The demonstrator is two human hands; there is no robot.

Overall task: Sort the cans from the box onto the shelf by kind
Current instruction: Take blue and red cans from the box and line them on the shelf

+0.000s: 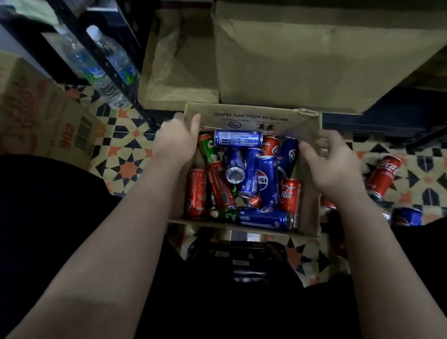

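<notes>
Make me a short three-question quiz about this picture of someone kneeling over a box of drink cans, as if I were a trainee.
1. True or false: the left hand is lifting a can out of the box.
2. Which colour is NOT among the cans in the box? A) blue B) red C) yellow D) green
3. Fill in: a red can lies outside the box on the tiled ____, on the person's right.

Key:
1. False. The left hand grips the box's left wall; the right hand is at the right wall, fingers spread, holding no can.
2. C.
3. Floor.
</notes>
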